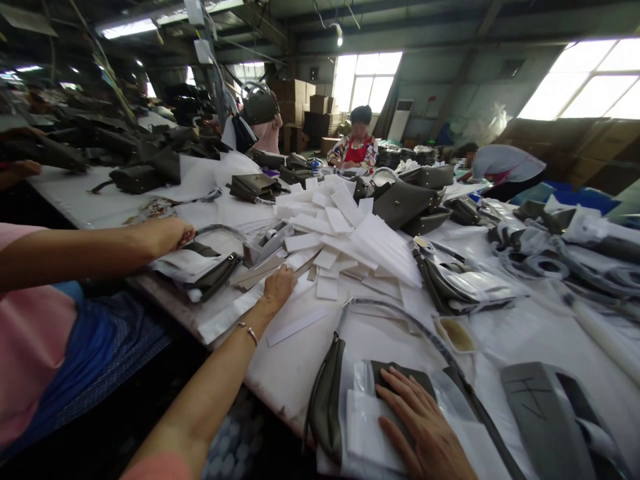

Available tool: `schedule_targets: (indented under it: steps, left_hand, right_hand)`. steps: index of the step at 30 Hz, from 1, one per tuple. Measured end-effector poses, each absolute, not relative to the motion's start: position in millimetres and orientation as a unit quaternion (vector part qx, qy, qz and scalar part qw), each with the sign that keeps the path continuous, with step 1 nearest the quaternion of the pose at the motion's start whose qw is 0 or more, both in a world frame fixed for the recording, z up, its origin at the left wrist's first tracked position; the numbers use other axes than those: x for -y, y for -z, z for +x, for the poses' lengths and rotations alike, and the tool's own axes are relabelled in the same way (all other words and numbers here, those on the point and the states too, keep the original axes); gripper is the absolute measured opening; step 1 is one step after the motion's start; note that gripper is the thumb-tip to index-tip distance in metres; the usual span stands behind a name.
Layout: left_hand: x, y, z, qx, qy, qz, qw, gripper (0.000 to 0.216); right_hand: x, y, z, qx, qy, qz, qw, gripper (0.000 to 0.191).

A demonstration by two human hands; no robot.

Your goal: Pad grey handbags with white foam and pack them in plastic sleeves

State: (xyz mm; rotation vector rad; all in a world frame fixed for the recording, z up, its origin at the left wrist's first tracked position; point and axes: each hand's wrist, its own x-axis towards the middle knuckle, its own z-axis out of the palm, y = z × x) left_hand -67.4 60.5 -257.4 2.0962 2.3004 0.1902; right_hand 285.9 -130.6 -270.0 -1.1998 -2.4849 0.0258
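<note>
My right hand lies flat with fingers spread on a dark olive bag that sits partly inside a clear plastic sleeve at the table's near edge. The bag's long strap loops away across the white table. My left hand, with a thin bracelet at the wrist, reaches far forward. Its fingers curl down into the edge of a heap of white paper strips, and what they pinch is hidden.
A co-worker's arm in a pink sleeve reaches from the left to a wrapped bag. A tape dispenser stands beside the strips. More olive bags, wrapped straps and a small dish crowd the table. Other people work at the far end.
</note>
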Motion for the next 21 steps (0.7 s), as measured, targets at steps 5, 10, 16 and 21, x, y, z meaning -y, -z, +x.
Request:
schedule_targets:
  steps: [5, 10, 16, 21]
  left_hand:
    - [-75.7, 253.5, -64.4, -0.764, -0.046, 0.640, 0.065, 0.036]
    - [-84.6, 247.1, -71.0, -0.771, -0.030, 0.621, 0.139, 0.035]
    - [-73.6, 249.6, -75.5, -0.759, -0.038, 0.624, 0.184, 0.033]
    - [-63.3, 251.3, -68.3, -0.766, -0.064, 0.620, 0.154, 0.037]
  right_hand:
    - [123.3, 272.5, 288.4, 0.898, 0.087, -0.373, 0.218, 0.038]
    - [118.5, 268.8, 287.8, 0.902, 0.139, -0.339, 0.228, 0.038]
    - [119.8, 263.4, 286.0, 0.900, 0.165, -0.334, 0.226, 0.036]
    - [118.7, 265.8, 288.5, 0.904, 0.167, -0.331, 0.213, 0.038]
